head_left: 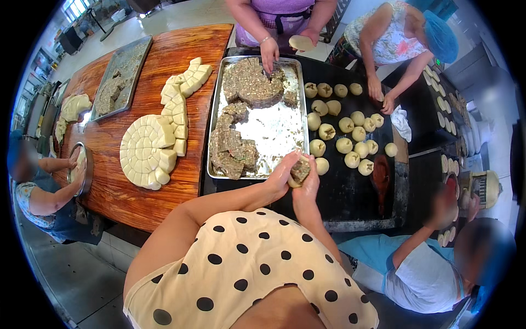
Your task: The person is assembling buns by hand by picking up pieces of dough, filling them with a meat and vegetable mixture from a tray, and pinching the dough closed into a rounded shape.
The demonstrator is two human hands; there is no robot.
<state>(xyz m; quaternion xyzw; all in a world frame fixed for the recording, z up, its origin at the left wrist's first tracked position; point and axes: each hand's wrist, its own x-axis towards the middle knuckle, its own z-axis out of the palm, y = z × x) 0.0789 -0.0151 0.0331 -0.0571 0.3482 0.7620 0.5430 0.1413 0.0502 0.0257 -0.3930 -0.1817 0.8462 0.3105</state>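
Observation:
A piece of dough (298,171) with brown, speckled filling showing at its top is cupped between both my hands. My left hand (283,174) wraps its left side, and my right hand (310,183) curls round the other side. Both stand over the near right corner of a metal tray (211,159). In that tray lies a thick mass of the same chopped filling (233,145), heaped along the left and far side. Several round filled buns (344,145) sit on the black worktop just right of my hands, some with pleated, gathered tops.
Cut dough portions (145,151) cover part of the wooden table (181,203) at left, near a second filling tray (139,68). Across from me a person (274,22) reaches into my tray. Others work at far right (392,44), near right (422,268) and left (49,197).

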